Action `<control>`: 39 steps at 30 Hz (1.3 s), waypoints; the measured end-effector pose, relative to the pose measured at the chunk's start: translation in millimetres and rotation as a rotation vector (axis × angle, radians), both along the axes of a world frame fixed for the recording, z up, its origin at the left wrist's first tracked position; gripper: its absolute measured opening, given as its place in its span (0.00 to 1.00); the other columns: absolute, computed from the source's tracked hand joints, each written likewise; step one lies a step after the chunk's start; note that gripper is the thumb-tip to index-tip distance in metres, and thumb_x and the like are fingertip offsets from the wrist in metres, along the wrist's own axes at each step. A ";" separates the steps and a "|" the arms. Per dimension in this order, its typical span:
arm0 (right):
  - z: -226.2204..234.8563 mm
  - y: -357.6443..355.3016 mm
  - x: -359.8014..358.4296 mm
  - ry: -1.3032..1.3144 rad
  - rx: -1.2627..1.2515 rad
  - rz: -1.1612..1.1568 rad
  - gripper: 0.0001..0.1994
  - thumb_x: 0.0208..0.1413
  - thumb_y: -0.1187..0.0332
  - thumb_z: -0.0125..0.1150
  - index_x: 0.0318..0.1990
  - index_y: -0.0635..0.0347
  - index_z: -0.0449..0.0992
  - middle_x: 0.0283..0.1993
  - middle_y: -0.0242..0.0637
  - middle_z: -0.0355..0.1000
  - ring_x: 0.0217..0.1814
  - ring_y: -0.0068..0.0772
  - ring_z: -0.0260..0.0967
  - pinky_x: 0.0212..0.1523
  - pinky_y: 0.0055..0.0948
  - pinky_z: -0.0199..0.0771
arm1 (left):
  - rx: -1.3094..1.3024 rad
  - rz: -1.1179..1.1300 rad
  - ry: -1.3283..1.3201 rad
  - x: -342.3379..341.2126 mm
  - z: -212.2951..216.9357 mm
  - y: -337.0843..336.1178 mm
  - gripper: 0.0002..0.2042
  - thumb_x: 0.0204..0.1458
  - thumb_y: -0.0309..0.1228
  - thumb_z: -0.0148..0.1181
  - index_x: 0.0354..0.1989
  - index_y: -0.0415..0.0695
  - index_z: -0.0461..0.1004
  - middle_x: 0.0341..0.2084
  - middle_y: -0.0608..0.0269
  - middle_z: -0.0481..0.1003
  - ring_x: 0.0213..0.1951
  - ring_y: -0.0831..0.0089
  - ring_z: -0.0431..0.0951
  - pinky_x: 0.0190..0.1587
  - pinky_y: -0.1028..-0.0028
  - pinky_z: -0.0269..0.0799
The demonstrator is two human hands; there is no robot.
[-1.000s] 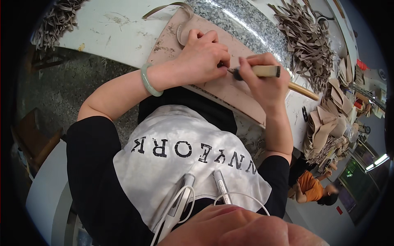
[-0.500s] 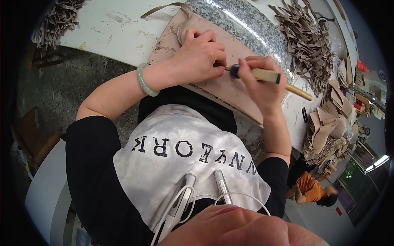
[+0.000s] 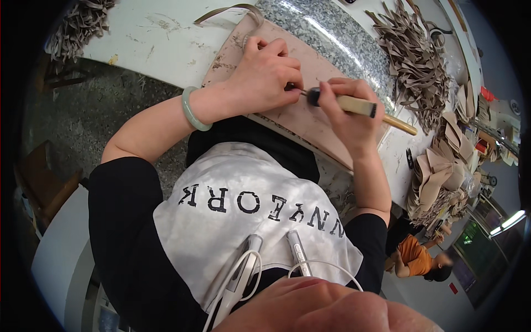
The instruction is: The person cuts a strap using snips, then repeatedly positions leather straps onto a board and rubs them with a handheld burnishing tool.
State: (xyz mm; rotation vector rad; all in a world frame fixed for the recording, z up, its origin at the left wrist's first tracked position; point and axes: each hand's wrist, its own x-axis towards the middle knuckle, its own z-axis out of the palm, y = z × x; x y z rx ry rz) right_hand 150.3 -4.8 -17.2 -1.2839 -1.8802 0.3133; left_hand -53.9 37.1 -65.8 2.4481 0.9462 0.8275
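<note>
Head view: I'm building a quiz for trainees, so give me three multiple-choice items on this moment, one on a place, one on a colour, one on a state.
1. Where does the heap of grey-brown strips lie?
A. On the white table, beyond the right hand
B. On the floor
C. In the person's lap

2. What colour is the bangle on the left wrist?
A. Red
B. Pale green
C. Black

3. What is the right hand doing?
A. Lying flat and open
B. Gripping a wooden-handled tool
C. Hanging off the table

Answers:
1 A, the heap sits on the white table past that hand.
2 B, the ring is pale green.
3 B, its fingers wrap the handle, the tip meeting the left hand over the pinkish board.
</note>
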 end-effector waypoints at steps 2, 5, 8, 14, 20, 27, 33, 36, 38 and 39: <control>7.3 0.4 6.4 -0.041 -0.013 -0.006 0.11 0.48 0.71 0.77 0.28 0.52 0.75 0.27 0.24 0.80 0.20 0.25 0.73 0.26 0.24 0.64 | 0.019 -0.025 0.017 -1.4 0.4 0.2 0.04 0.48 0.37 0.69 0.28 0.55 0.81 0.30 0.82 0.75 0.46 0.71 0.71 0.56 0.56 0.55; 9.6 -0.9 -2.0 0.037 -0.022 -0.007 0.12 0.47 0.72 0.78 0.28 0.52 0.75 0.27 0.25 0.80 0.21 0.25 0.74 0.27 0.24 0.64 | 0.012 -0.013 0.027 0.0 -1.6 -0.7 0.04 0.48 0.37 0.69 0.28 0.55 0.81 0.30 0.82 0.75 0.46 0.71 0.71 0.57 0.56 0.54; 0.5 -1.0 1.7 0.033 -0.049 -0.002 0.12 0.47 0.73 0.78 0.28 0.52 0.75 0.27 0.25 0.81 0.20 0.24 0.73 0.26 0.24 0.64 | -0.022 -0.004 0.013 -4.0 0.7 1.1 0.04 0.49 0.37 0.69 0.29 0.54 0.82 0.31 0.82 0.76 0.47 0.71 0.71 0.57 0.57 0.54; -3.0 4.1 -0.3 0.048 0.000 0.031 0.12 0.47 0.73 0.78 0.29 0.52 0.75 0.27 0.26 0.81 0.19 0.25 0.73 0.25 0.25 0.64 | -0.127 -0.038 0.019 -8.9 0.7 6.7 0.03 0.51 0.36 0.68 0.32 0.55 0.85 0.34 0.80 0.78 0.49 0.71 0.71 0.58 0.59 0.54; 7.6 3.5 -8.6 0.155 0.024 0.072 0.11 0.47 0.72 0.78 0.28 0.52 0.77 0.27 0.29 0.80 0.19 0.28 0.73 0.26 0.26 0.66 | -0.088 -0.070 0.075 -17.7 6.5 6.3 0.05 0.54 0.35 0.67 0.38 0.52 0.84 0.34 0.75 0.77 0.47 0.69 0.72 0.57 0.61 0.58; 14.4 -22.7 32.4 0.514 -0.237 -0.050 0.07 0.56 0.77 0.72 0.32 0.64 0.77 0.36 0.42 0.82 0.36 0.23 0.77 0.38 0.24 0.77 | 0.114 -0.091 0.047 -26.5 -2.1 16.3 0.09 0.53 0.28 0.64 0.43 0.44 0.81 0.36 0.60 0.74 0.45 0.61 0.72 0.54 0.62 0.65; 14.5 -54.9 76.6 0.645 -0.045 -0.309 0.06 0.58 0.79 0.68 0.33 0.65 0.74 0.37 0.46 0.82 0.37 0.27 0.78 0.42 0.26 0.78 | -0.522 0.089 -0.603 -30.0 85.2 92.4 0.08 0.67 0.30 0.58 0.46 0.40 0.80 0.40 0.67 0.79 0.38 0.77 0.74 0.47 0.77 0.70; 14.5 -62.9 76.6 0.677 -0.016 -0.370 0.07 0.59 0.79 0.67 0.33 0.65 0.73 0.36 0.47 0.82 0.37 0.27 0.78 0.43 0.27 0.77 | -0.445 -0.154 -0.989 -9.5 134.0 138.6 0.07 0.65 0.28 0.60 0.43 0.36 0.78 0.39 0.64 0.80 0.42 0.75 0.80 0.49 0.76 0.76; 13.0 -64.1 72.3 0.672 0.008 -0.376 0.07 0.60 0.79 0.67 0.33 0.65 0.73 0.36 0.47 0.82 0.38 0.28 0.78 0.44 0.27 0.76 | -0.640 -0.105 -1.225 -3.7 156.7 159.3 0.07 0.67 0.30 0.58 0.46 0.40 0.76 0.28 0.68 0.77 0.23 0.84 0.72 0.24 0.86 0.64; 11.9 -64.0 72.1 0.679 0.018 -0.378 0.07 0.60 0.79 0.67 0.33 0.65 0.73 0.36 0.47 0.82 0.38 0.28 0.78 0.44 0.27 0.76 | -0.598 -0.110 -1.282 -1.2 162.2 166.1 0.06 0.67 0.30 0.57 0.44 0.41 0.76 0.27 0.68 0.77 0.21 0.84 0.71 0.23 0.85 0.63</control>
